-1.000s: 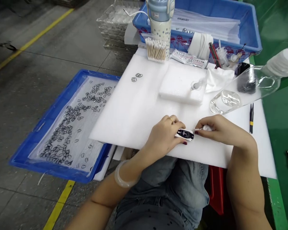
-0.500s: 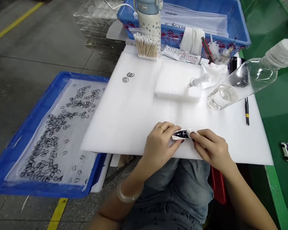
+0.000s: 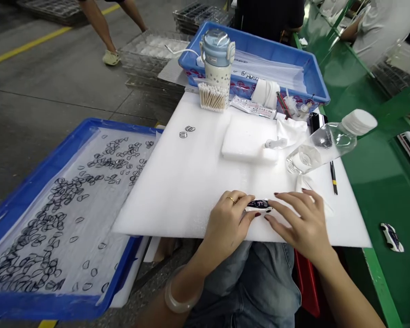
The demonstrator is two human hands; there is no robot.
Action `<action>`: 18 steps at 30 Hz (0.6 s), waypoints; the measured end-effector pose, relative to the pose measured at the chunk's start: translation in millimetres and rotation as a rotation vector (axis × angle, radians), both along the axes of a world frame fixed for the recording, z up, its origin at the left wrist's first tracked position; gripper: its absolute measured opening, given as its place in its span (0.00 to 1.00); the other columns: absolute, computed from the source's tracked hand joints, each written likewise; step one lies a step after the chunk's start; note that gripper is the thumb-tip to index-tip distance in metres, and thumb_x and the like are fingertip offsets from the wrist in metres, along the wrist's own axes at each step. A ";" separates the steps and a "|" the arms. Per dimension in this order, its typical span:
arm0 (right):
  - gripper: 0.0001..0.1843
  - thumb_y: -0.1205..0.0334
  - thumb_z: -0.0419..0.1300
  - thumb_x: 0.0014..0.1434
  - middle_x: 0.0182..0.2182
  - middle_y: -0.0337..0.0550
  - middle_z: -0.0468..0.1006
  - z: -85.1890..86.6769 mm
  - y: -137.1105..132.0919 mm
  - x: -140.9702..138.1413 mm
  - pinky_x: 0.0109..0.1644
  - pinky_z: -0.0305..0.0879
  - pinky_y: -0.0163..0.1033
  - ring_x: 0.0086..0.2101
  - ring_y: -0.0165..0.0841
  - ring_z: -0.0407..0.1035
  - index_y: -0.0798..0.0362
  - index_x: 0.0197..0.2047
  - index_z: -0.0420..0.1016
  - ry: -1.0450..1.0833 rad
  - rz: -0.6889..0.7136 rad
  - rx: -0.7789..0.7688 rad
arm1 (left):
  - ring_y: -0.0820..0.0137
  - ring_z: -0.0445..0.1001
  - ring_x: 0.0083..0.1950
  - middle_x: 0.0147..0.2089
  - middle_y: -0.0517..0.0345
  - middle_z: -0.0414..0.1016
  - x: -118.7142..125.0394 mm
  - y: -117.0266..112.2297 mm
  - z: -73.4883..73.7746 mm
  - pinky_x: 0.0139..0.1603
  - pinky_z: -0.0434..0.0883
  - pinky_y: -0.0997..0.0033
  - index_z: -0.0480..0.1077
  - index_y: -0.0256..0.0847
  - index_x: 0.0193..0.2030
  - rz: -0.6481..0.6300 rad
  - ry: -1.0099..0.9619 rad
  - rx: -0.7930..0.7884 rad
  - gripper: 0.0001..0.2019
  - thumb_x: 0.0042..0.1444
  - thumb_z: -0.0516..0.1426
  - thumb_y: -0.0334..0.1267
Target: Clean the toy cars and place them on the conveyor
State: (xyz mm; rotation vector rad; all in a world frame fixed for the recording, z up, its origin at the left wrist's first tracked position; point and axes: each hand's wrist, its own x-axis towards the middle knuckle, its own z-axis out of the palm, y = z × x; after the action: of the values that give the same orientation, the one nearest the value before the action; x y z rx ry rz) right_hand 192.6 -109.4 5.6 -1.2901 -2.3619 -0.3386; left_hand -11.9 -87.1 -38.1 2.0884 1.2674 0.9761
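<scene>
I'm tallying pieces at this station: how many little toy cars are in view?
2. One toy car is in the left hand, at the white foam board; another toy car lies on the green surface at right. Others may be hidden.

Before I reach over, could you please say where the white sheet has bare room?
Widest: the white sheet between the black rings and the left hand. Smaller: below the tweezers, beside the right hand. Crowded: far edge, with cotton swabs and tube.
</scene>
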 end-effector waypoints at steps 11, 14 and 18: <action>0.16 0.73 0.64 0.61 0.38 0.44 0.81 -30.9 -3.2 -12.5 0.44 0.68 0.48 0.36 0.36 0.73 0.50 0.50 0.71 0.099 0.062 0.083 | 0.61 0.74 0.47 0.44 0.54 0.77 0.2 -0.8 -0.1 0.46 0.77 0.59 0.73 0.40 0.50 -0.019 0.018 -0.009 0.13 0.58 0.62 0.28; 0.15 0.73 0.65 0.59 0.39 0.45 0.81 -29.9 -5.7 -9.5 0.43 0.69 0.49 0.36 0.38 0.73 0.49 0.48 0.72 0.092 0.094 0.088 | 0.61 0.74 0.46 0.43 0.54 0.77 0.0 -0.5 0.8 0.45 0.77 0.59 0.73 0.39 0.49 -0.021 0.017 -0.011 0.14 0.56 0.64 0.28; 0.14 0.74 0.63 0.59 0.37 0.44 0.79 -21.9 -6.4 -1.8 0.38 0.70 0.47 0.36 0.38 0.72 0.48 0.46 0.73 0.262 0.129 -0.007 | 0.61 0.74 0.45 0.43 0.55 0.77 -0.4 -1.0 0.1 0.44 0.77 0.59 0.73 0.41 0.49 -0.023 0.023 -0.003 0.15 0.55 0.65 0.28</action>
State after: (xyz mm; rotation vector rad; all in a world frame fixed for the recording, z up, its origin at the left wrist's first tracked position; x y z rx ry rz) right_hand 190.8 -115.8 -16.4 -1.1042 -2.2107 -0.1139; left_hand -12.3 -88.1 -38.0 2.1128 1.2521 0.9423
